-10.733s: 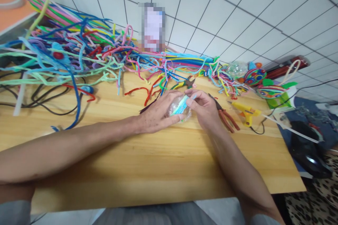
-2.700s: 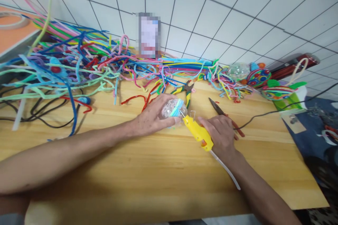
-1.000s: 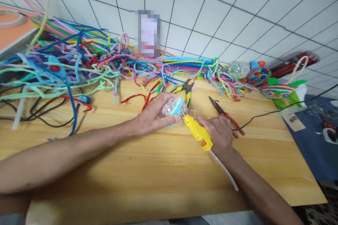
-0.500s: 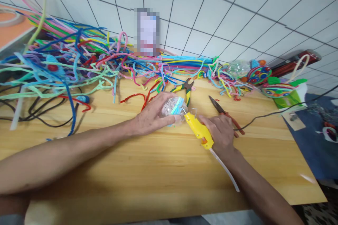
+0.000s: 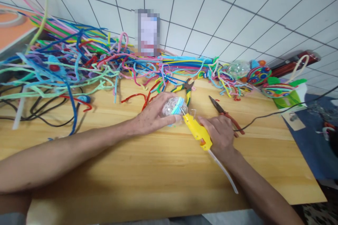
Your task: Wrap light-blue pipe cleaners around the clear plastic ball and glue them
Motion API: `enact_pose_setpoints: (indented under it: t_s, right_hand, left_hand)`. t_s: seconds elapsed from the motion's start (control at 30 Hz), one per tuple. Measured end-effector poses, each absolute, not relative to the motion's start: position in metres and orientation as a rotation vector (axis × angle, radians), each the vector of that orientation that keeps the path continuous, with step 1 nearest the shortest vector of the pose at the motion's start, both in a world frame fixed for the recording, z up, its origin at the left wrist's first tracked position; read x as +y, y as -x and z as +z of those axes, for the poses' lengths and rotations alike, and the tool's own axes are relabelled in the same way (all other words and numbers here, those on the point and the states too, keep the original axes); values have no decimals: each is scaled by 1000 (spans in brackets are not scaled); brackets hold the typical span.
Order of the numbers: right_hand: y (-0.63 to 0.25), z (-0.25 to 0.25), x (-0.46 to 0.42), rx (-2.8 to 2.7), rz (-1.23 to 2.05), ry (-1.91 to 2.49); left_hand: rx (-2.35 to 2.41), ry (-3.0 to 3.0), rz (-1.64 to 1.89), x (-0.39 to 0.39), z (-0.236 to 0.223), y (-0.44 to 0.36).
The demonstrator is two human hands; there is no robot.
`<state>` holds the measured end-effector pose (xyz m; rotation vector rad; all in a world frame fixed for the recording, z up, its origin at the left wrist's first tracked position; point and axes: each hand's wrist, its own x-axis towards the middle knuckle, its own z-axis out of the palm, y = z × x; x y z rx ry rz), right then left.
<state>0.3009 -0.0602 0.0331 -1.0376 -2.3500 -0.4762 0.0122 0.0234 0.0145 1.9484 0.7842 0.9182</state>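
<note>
My left hand (image 5: 153, 114) is closed around a clear, rounded plastic ball (image 5: 167, 108) with a whitish pattern. Blue and yellow-green pipe cleaner strips (image 5: 178, 104) run across the ball's right side. My right hand (image 5: 219, 132) grips a yellow hot glue gun (image 5: 195, 130), its metal nozzle at the strips; whether the tip touches them I cannot tell. A translucent glue stick (image 5: 224, 172) sticks out of the gun's back end. Just behind the ball lie yellow-green-handled pliers (image 5: 188, 89), partly covered. Beyond my right hand are pliers with red handles (image 5: 220, 107).
A tangled heap of coloured pipe cleaners (image 5: 79, 56) fills the table's back left. Against the tiled wall leans a blurred phone-like screen (image 5: 148, 33). Finished-looking colourful ornaments (image 5: 277, 89) stand at the back right. A black cord (image 5: 266, 115) crosses the right side of the wooden table (image 5: 148, 179).
The glue gun has shifted very slightly left, its nozzle still at the strips. My left hand and the ball stay almost in place.
</note>
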Motion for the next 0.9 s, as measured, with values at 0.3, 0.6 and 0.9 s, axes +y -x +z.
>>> enact_pose_setpoints:
  t_s: [0.3,0.6,0.9]
  right_hand:
    - [-300,31,-59,-2279,-495,1004]
    - [-298,30,-57,-2334,-503,1014]
    - [-296,32,-61,-2349,-495,1018]
  left_hand:
    - [809,-1948,907,24,14,-12]
    - [779,-1986,911,24,15,-12]
    - [809,-1959,909,25,13,-12]
